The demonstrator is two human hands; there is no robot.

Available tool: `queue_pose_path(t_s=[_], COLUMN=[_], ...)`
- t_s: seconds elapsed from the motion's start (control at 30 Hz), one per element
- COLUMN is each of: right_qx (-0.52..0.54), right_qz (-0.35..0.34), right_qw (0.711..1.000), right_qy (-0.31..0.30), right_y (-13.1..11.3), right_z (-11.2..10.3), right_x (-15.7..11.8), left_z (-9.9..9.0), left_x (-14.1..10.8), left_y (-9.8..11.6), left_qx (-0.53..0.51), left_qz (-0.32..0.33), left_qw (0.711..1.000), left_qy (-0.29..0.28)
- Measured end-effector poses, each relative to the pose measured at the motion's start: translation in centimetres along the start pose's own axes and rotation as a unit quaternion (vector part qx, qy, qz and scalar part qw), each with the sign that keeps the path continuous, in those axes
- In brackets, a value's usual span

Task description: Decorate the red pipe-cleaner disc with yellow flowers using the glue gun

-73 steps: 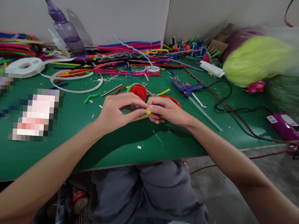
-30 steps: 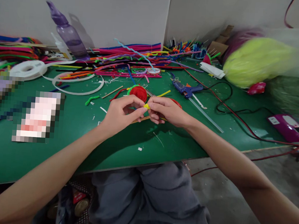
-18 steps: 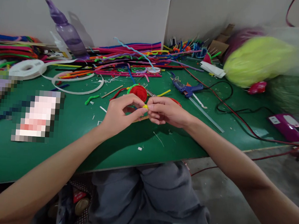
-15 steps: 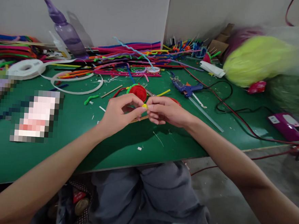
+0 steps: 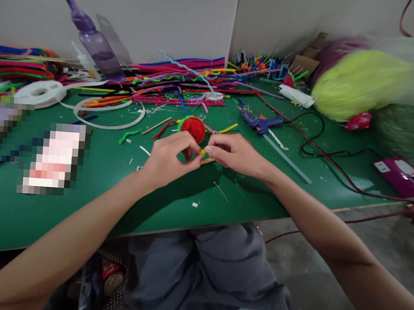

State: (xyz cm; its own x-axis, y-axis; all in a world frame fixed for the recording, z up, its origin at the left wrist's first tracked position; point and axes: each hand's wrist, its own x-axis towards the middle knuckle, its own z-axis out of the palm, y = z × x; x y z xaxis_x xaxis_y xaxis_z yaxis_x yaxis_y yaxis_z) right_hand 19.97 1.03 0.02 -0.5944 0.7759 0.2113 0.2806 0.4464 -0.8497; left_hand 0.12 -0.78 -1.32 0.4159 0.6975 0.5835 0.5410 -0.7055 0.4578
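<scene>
A small curled piece of yellow pipe cleaner [image 5: 202, 152] is pinched between the fingertips of both hands, above the green table [image 5: 153, 215]. My left hand [image 5: 173, 156] grips it from the left with thumb and forefinger. From the right, my right hand [image 5: 240, 153] closes thumb and forefinger on its other side, with the remaining fingers curled under. Just beyond the hands lies a round red fuzzy disc [image 5: 192, 128] with a green edge. A straight yellow pipe cleaner [image 5: 227, 128] and metal scissors or pliers, partly hidden, rest behind my right hand.
A blue glue gun [image 5: 260, 123] with a clear glue stick lies at the right, its black cord trailing. Pipe cleaners [image 5: 177, 77] heap along the wall. A purple bottle [image 5: 99, 50] and white ribbon roll [image 5: 39, 93] stand left; a purple power box [image 5: 400, 175] sits right.
The hands have shifted slightly and their fingers have re-gripped the yellow piece, which is now more covered by the fingertips. The right fingers are tucked in more. The view has moved slightly.
</scene>
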Motion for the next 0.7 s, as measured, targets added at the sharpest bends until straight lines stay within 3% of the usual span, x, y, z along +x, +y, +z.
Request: queue_pose_path(t_s=[0.23, 0.37, 0.57, 0.7], right_qx=[-0.105, -0.115, -0.062, 0.061], right_qz=[-0.035, -0.043, -0.051, -0.008], right_qw=[0.994, 0.992, 0.996, 0.996], right_qy=[-0.013, -0.031, -0.037, -0.069], right_y=[0.57, 0.86, 0.5, 0.3], right_z=[0.8, 0.81, 0.59, 0.44], right_x=[-0.24, -0.21, -0.07, -0.14], left_z=[0.32, 0.29, 0.39, 0.24], left_x=[-0.33, -0.18, -0.16, -0.13], left_y=[-0.42, -0.37, -0.28, 0.15], left_qx=[0.038, 0.038, 0.006, -0.013], left_qz=[0.07, 0.081, 0.065, 0.057], left_qw=[0.997, 0.995, 0.997, 0.998], left_qy=[-0.021, -0.042, -0.041, -0.014])
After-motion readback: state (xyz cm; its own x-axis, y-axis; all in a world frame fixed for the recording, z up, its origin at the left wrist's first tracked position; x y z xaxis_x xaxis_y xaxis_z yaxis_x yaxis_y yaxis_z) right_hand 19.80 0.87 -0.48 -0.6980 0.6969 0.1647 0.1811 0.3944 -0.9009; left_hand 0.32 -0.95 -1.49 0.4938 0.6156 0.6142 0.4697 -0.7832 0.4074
